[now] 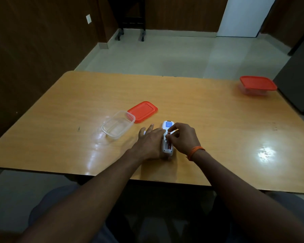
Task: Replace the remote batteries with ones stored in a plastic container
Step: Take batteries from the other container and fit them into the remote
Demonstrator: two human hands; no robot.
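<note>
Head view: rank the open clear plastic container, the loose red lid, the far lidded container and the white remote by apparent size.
1. Open clear plastic container.
2. Loose flat red plastic lid and far red-lidded clear container: these look alike, and the far one's distance makes ranking unsure.
3. White remote, partly covered.

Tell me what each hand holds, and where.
Right hand pinches a battery by its top end, over the remote's open compartment. Left hand lies flat against the remote's left edge, steadying it.
</note>
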